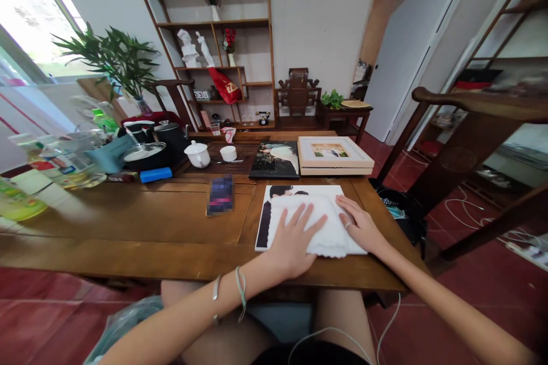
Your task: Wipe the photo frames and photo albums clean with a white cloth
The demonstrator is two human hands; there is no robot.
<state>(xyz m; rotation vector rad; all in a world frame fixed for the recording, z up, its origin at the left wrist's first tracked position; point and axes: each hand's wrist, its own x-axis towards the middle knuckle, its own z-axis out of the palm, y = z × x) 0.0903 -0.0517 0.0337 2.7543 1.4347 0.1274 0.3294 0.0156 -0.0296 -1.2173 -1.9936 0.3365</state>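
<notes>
Under my hands a photo panel (264, 222) lies flat near the table's front edge, showing part of a printed picture of two people. A folded white cloth (329, 242) with a scalloped edge covers much of it. My left hand (295, 236) rests flat on the cloth, fingers spread. Beside it, my right hand (357, 222) lies on the panel's right side with its fingers stretched out, a ring on one finger; its fingertips are at the cloth's right edge.
Behind the panel lie a dark photo panel (274, 161) and stacked pale picture frames (336, 168). A phone (220, 195) lies to the left. Farther left stand a white lidded cup (197, 154), a blue box (156, 174) and several bottles. A wooden chair (462, 154) stands right.
</notes>
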